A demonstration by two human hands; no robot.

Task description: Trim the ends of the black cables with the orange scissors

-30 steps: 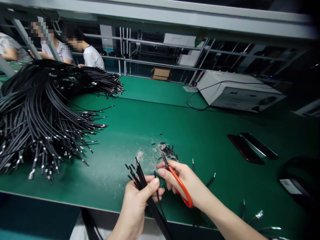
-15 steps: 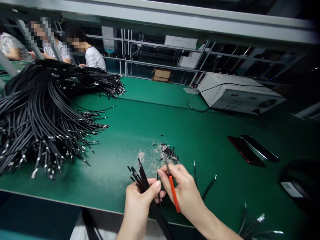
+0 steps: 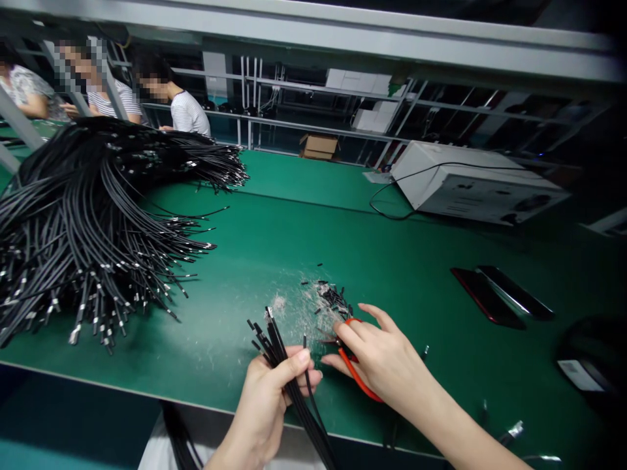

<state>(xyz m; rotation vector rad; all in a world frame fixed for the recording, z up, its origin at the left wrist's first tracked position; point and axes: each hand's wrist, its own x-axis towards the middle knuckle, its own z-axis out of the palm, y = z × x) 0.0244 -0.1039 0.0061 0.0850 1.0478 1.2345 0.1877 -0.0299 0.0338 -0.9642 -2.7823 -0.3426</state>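
Note:
My left hand [image 3: 274,391] is closed around a bundle of black cables [image 3: 281,356], their cut ends pointing up and away from me. One single cable [image 3: 306,365] stands apart between the thumb and fingers, its tip showing a bit of bare strand. Just right of it, my right hand [image 3: 377,356] grips orange-handled cutters [image 3: 360,375], whose small jaws point left toward that single cable without touching it. Beyond both hands lies a scatter of short black offcuts [image 3: 333,298] mixed with pale, hair-like fibres [image 3: 279,303].
A big heap of black cables [image 3: 88,196] covers the left of the green table [image 3: 274,241]. At the right are a white metal box [image 3: 470,183] with a cord, two phone-like slabs [image 3: 490,297] and a dark labelled object [image 3: 578,375]. Co-workers [image 3: 189,111] sit at the far left.
My right hand has drawn back to the right from the single cable, and the cutters have turned and spread. The left hand keeps its bundle nearly in place; the single cable's tip now shows.

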